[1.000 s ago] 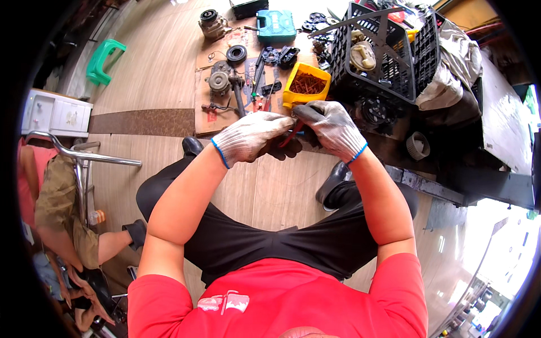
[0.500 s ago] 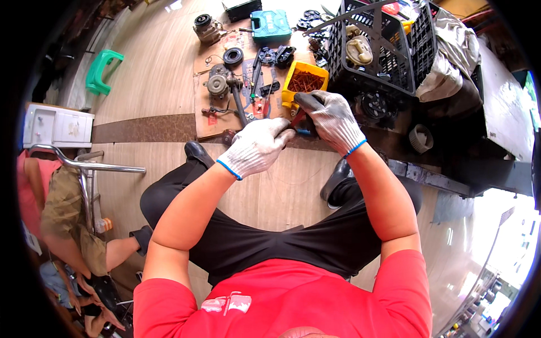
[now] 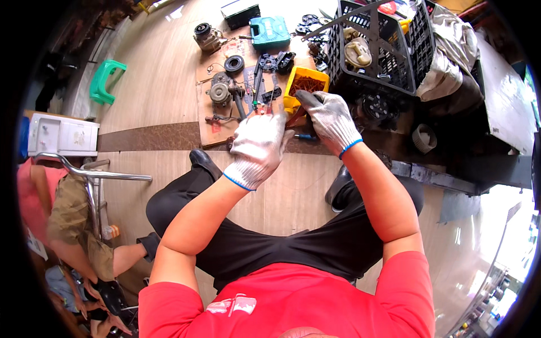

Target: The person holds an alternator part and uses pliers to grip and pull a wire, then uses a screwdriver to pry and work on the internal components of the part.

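Observation:
Both my hands wear white knit gloves with grey, dirty fingers. My right hand (image 3: pixel 331 116) is closed at the near edge of a yellow open bin (image 3: pixel 291 103), holding a narrow reddish piece (image 3: pixel 296 117) whose kind I cannot make out. Close by on the left is my left hand (image 3: pixel 259 143), back upward, thumb apart, its fingers smeared by motion. Inside the bin are many thin rust-coloured bits (image 3: pixel 305 84). A blue-handled tool (image 3: pixel 306 137) lies below, between the hands. Beyond my left hand, a round metal motor-like part (image 3: pixel 220 94) rests on cardboard (image 3: pixel 205 127).
Farther off are a black ring (image 3: pixel 233 63), a pulley-fronted part (image 3: pixel 207 38) and a teal case (image 3: pixel 269 32). A black crate (image 3: pixel 372 84) stands at right. Leftward are a green stool (image 3: pixel 104 81), white drawers (image 3: pixel 65 135) and another person seated by a chrome rail (image 3: pixel 127 176).
My left hand has turned its back upward and shifted slightly right and toward me, away from the reddish piece. My right hand stays near the bin, still holding it. The view has shifted slightly.

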The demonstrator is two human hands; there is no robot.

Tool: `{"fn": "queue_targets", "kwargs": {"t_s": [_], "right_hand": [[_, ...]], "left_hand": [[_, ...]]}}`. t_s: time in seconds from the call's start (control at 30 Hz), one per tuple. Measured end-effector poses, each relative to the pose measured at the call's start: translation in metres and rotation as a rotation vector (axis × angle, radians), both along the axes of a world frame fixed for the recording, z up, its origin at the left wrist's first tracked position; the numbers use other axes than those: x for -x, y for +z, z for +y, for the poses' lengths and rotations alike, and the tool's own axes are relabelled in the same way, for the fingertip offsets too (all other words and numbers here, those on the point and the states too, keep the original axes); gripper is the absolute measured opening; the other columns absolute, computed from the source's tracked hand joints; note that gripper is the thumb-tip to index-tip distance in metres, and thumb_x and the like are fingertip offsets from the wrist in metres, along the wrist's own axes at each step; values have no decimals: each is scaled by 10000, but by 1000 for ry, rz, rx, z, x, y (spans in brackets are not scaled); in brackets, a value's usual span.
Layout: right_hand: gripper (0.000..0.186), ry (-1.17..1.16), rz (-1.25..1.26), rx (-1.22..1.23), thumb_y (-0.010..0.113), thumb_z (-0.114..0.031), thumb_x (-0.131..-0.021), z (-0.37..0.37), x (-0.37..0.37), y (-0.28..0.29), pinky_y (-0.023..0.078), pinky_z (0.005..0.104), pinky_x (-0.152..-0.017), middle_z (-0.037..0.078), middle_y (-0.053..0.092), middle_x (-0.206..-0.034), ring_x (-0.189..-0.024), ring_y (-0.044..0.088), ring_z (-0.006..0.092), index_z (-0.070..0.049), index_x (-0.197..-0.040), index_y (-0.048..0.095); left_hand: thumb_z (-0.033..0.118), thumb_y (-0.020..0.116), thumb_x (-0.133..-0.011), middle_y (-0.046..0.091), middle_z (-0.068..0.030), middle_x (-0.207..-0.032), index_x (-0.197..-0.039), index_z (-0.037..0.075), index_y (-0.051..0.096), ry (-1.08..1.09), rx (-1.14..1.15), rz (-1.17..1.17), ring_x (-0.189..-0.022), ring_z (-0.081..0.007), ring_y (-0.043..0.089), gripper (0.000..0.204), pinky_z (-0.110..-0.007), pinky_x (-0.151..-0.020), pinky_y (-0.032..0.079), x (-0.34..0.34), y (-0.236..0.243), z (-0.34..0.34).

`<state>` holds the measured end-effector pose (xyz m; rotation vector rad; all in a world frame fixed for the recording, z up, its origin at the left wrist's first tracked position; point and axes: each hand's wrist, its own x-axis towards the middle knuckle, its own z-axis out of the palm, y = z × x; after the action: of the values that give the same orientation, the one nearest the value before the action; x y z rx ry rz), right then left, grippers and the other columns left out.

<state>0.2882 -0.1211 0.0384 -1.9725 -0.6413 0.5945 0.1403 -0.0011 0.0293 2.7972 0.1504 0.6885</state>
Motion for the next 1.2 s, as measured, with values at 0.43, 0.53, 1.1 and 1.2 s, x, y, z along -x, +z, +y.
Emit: {"fn": "queue_targets", "kwargs": {"t_s": [0.43,0.53,1.1,1.2], "right_hand": [[376,-9,418,-109,478,-309,-1017,5,8,3,493,353,-578,144,660,-742,-624,640,217,-39,-847,678],[401,-198,643,-189,590,-380,-947,4,10,2,460,323,-583,74,635,-715,-611,556,151,-9,-830,686],[525,-38,50,79,541,-549,-901,-1,10,-14,519,465,-758,233,693,-905,-870,672,419,-60,-923,732],[554,-67,35,103,547,-568,-904,2,5,-18,520,470,-753,229,697,-898,-879,676,419,-48,-909,737]], "left_hand": [[248,683,-892,602,-123,-671,-898,50,630,78,-175,111,-648,-309,631,205,-432,-598,481,-6,6,1],[275,702,-882,596,-123,-674,-866,65,618,85,-265,97,-641,-317,621,226,-436,-598,476,-5,-2,3],[215,584,-978,635,-197,-751,-898,24,630,46,240,324,-729,-376,647,212,-447,-654,492,1,-10,-1],[287,577,-990,646,-183,-739,-878,32,626,42,278,300,-735,-372,659,283,-450,-660,505,-2,-19,-2]]}}
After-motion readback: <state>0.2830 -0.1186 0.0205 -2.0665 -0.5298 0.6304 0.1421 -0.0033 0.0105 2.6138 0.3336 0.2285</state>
